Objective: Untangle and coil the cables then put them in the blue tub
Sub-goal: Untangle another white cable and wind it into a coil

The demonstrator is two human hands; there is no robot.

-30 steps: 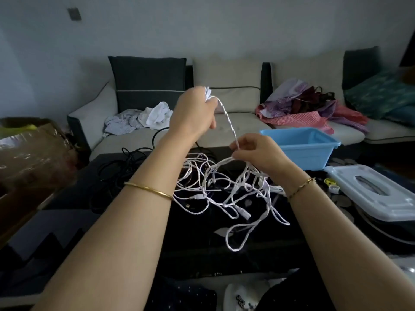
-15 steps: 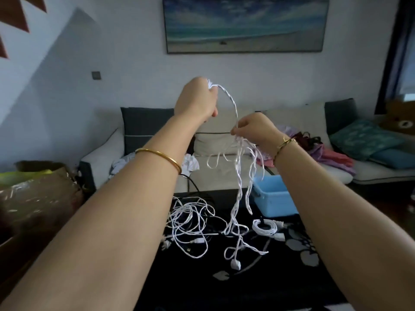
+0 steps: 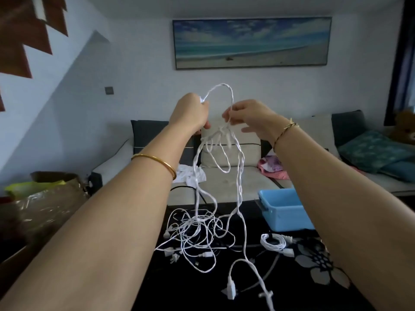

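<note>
Both hands are up mid-untangling: the left hand grips the white cable, the right hand pinches its loop above a knot, the rest trailing into the tangle on the desk left of the blue tub; next, probably, picking that knot loose.

- The left hand grips a white cable in its fist, raised in front of a sofa. The right hand pinches the same cable just above a knot.
- A loop of the cable arches between the two hands. Long strands hang down to a tangle on the dark, flower-patterned tabletop.
- A coiled cable lies on the tabletop just beside the blue tub.
- A beach painting hangs on the wall above the sofa.
</note>
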